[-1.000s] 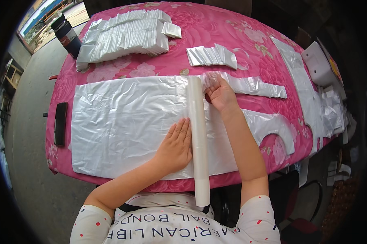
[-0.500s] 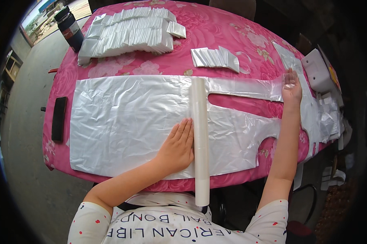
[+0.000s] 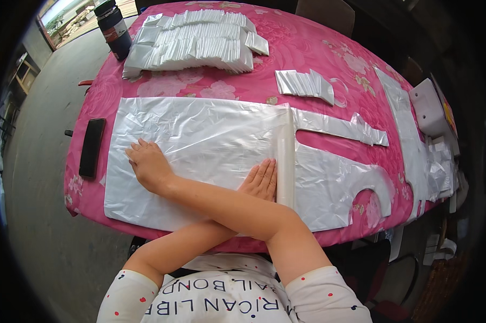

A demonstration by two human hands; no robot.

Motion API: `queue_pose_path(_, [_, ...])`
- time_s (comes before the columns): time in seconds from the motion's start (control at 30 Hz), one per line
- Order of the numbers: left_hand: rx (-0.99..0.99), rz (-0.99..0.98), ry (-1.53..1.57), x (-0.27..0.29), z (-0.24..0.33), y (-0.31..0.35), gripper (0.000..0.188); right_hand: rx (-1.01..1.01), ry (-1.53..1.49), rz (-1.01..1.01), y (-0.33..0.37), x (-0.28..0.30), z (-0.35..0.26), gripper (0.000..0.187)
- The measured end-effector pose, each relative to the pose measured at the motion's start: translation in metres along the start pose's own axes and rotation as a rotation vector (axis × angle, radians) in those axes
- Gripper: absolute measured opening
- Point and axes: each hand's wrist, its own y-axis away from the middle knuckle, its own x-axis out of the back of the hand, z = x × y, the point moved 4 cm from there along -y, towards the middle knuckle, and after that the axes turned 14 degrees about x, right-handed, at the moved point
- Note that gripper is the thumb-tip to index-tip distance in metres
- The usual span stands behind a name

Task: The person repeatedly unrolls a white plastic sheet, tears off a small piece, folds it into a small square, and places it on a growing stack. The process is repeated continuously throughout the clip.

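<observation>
A thin, clear plastic apron (image 3: 200,124), with strap-like ends and a curved cut-out at its right, lies spread across the table. A long pale roller or tube (image 3: 286,167) lies across its middle, running toward my body. My left hand (image 3: 260,182) rests flat on the plastic, its outstretched fingers along the tube's left side. Over my left forearm crosses my right arm. My right hand (image 3: 149,166) lies on the left part of the plastic, fingers extended and slightly bent, with nothing visible in it. The tube's near end is hidden behind my right arm.
Folded plastic packets (image 3: 200,46) stand in rows at the back left, with a smaller row (image 3: 306,86) at the back middle. A dark jar (image 3: 112,29) and a black phone (image 3: 92,148) are at the left. More plastic sheets (image 3: 407,129) and a white box (image 3: 428,107) are at the right.
My right hand has left the strap end at the right and crossed over my left arm to the plastic's left part. My left hand stays beside the tube. The view has shifted slightly.
</observation>
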Motion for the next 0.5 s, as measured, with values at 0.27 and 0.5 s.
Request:
queue_pose_path(0.27, [0.004,-0.008,-0.007,-0.006,-0.002,0.001,0.056,0.097,-0.118,-0.193,0.028,0.056,-0.058,0.056])
queue_pose_path(0.5, [0.037,-0.073,0.382,0.012,0.0,0.002,0.058,0.086,0.372,0.058,0.155,0.217,-0.042,0.038])
